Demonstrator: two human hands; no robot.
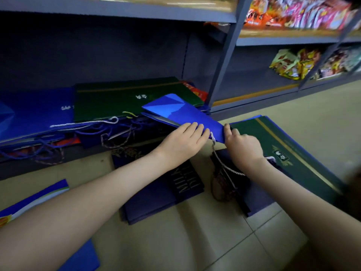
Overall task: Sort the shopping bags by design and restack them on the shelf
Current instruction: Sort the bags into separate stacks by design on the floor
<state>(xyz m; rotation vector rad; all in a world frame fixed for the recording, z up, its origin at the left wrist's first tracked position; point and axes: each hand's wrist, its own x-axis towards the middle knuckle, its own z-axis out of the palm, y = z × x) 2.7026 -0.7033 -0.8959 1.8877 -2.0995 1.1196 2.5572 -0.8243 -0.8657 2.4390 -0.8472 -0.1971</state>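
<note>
A folded bright blue shopping bag (175, 112) with a white rope handle is held flat above the floor, in front of the bottom shelf (23, 153). My left hand (181, 139) lies on its near edge with fingers straight on top. My right hand (242, 145) grips the bag's right corner near the handle. On the shelf lie a green bag (125, 98) and a blue bag (37, 112) over a messy pile of others. On the floor lie a dark navy bag (166, 192) and a green bag with a gold stripe (289, 151).
A grey shelf upright (224, 61) stands just right of the bag pile. Snack packets (297, 63) fill the shelves at right. Another blue and white bag (37, 198) lies on the tiled floor at lower left. Tangled rope handles (222, 178) lie between the floor bags.
</note>
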